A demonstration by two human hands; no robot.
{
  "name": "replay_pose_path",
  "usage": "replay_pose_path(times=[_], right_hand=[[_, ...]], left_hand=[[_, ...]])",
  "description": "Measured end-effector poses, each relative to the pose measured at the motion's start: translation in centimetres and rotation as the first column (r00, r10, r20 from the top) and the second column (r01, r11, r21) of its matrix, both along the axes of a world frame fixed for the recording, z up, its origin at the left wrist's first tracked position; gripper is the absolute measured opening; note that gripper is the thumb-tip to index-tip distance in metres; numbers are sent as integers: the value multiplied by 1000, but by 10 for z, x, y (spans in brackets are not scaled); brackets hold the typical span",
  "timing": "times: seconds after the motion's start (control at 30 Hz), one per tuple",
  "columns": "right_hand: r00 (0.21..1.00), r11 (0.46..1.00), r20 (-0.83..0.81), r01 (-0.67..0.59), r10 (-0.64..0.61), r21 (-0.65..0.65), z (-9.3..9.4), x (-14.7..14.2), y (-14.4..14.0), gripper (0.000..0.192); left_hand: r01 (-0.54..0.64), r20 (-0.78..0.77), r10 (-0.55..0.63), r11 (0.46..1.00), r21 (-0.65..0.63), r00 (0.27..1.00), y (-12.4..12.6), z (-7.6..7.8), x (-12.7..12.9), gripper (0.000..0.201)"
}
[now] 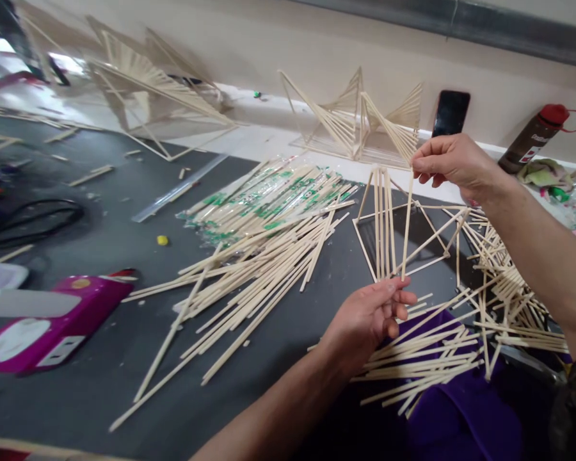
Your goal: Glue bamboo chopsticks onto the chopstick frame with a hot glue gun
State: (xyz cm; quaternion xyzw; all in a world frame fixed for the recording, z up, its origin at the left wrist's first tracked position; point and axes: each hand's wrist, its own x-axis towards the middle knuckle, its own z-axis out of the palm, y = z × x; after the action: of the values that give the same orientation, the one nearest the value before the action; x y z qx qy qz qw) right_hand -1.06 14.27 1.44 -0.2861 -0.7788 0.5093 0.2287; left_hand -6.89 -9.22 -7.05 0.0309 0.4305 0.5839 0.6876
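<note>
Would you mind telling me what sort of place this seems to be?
Probably a craft or model-making workspace: loose pale wooden sticks lie heaped on a dark grey worktable, and finished stick-frame models stand along the wall.

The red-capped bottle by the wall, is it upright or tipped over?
Tipped. The bottle leans at a slant against the wall, red cap uppermost, its base down by the crumpled cloth.

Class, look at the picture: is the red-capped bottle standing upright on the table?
No. The red-capped bottle leans tilted against the wall behind the person's right hand, next to the dark phone.
</note>
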Motion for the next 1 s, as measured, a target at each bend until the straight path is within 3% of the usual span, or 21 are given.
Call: replay_pose_path(times=[0.33,0.7,1.0], right_hand=[[998,999,50,-44,43,28,-7,-6,-9,6],[995,997,76,-73,71,28,-8,-11,-12,8],[994,995,52,-97,97,-11,-12,-16,-14,12]], left_hand=[[24,77,-24,1000,3,997,-7,-3,4,22],[13,35,-12,999,-34,999,-7,-6,4,21],[16,10,-15,997,-77,1000,-7,0,4,22]])
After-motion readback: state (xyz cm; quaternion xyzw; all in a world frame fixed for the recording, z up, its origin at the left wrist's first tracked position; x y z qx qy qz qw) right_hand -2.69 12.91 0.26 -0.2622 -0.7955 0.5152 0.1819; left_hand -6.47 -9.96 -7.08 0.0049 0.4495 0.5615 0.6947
